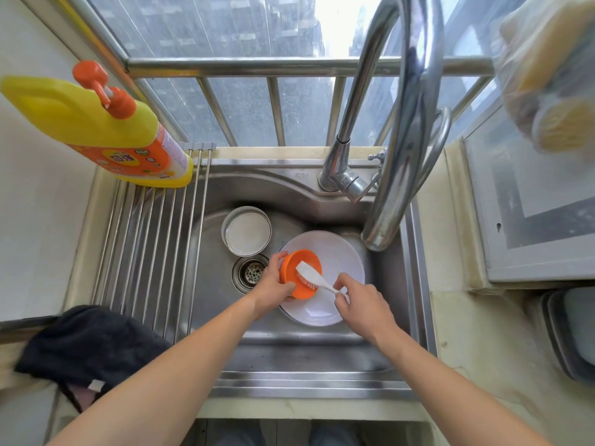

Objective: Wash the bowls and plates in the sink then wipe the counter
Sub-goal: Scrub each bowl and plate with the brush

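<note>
Left hand point(273, 286) grips the orange bowl point(297, 273), fingers curled over its rim, bowl tilted on edge above the white plate point(335, 252) lying in the sink point(289, 194); right hand point(360, 300) pinches the handle of the white brush point(310, 275), bristles against the bowl's inside. A second, pale bowl point(247, 231) sits far-left in the basin, just beside the drain point(252, 272). Risks, as judged: wet bowl held only at the rim could slip under brush pressure and drop onto the plate below, chipping either; the brush grip is a light pinch far back on the handle, so a hard stroke may twist it loose; no water visibly running from the faucet point(396, 156), so rinsing not yet under way. Surface: stainless basin, roll-up drying rack point(154, 252) spanning the left side with a yellow detergent bottle point(106, 123) standing at its far end; dark cloth point(87, 346) draped on the near-left bench; pale stone bench point(476, 333) right. Room: barred window point(257, 66) directly behind the sink, bagged sponges point(547, 75) hanging far right
</note>
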